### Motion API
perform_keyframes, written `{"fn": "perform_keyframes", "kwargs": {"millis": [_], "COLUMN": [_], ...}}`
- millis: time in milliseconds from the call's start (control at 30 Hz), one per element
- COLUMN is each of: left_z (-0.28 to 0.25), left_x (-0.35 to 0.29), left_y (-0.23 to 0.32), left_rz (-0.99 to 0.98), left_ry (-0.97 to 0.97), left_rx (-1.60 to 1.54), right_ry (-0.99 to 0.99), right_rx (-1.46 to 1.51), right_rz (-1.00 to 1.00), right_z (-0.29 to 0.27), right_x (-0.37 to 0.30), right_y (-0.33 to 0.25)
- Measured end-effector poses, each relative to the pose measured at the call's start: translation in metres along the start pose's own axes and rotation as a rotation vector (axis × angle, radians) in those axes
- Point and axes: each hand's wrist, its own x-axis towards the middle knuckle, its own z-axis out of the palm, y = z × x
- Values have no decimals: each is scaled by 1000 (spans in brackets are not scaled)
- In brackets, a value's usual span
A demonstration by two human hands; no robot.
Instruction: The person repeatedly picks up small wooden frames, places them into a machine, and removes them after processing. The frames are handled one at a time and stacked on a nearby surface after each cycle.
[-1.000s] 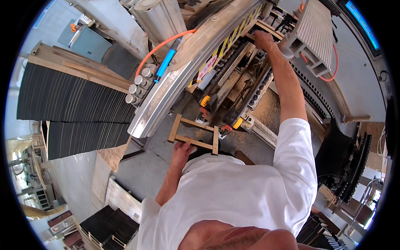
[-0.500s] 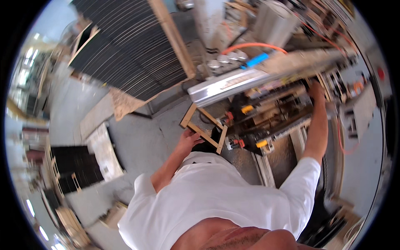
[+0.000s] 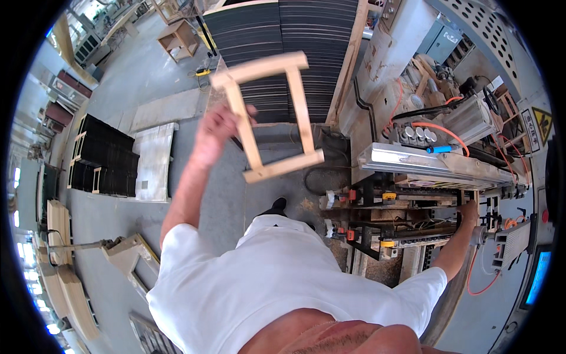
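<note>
Above the grey workshop floor [image 3: 118, 88], held aloft: one rectangular wooden frame [image 3: 268, 115], pale, open-centred, tilted; left hand [image 3: 215, 133] raised, fingers closed around the frame's left rail; right hand [image 3: 470, 211] extended to the clamping machine [image 3: 413, 200] at the right, touching its far edge, finger state could not be told; machine fitted with a long metal beam [image 3: 436, 165], orange hose [image 3: 439, 128] and red-and-yellow clamps; stack of dark slatted panels [image 3: 283, 53] stood behind the frame; further dark panels [image 3: 103, 162] lay on the floor at left; person wore a white shirt [image 3: 265, 283].
</note>
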Motion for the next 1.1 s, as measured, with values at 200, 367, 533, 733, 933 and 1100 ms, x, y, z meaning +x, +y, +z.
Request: {"fn": "perform_keyframes", "kwargs": {"millis": [200,367,533,733,933,1100], "left_z": [-149,-239,-238,-197,-171,-125], "left_x": [139,280,390,410,323,296], "left_y": [70,90,55,37,94,100], "left_rz": [258,161,-42,104,607,491], "left_ry": [87,62,-16,165,-48,-443], "left_rx": [-185,-301,-154,253,758,1120], "right_ry": [605,738,605,363,284,334], "right_rx": [509,1174,1325,1335,1291,1213], "right_rz": [-33,-68,-69,102,295,327], "right_z": [-22,-49,-18,41,38,18], "right_x": [-72,-210,-314,-399,-449,-468], "right_y": [-11,-101,-171,-227,-237,-223]}}
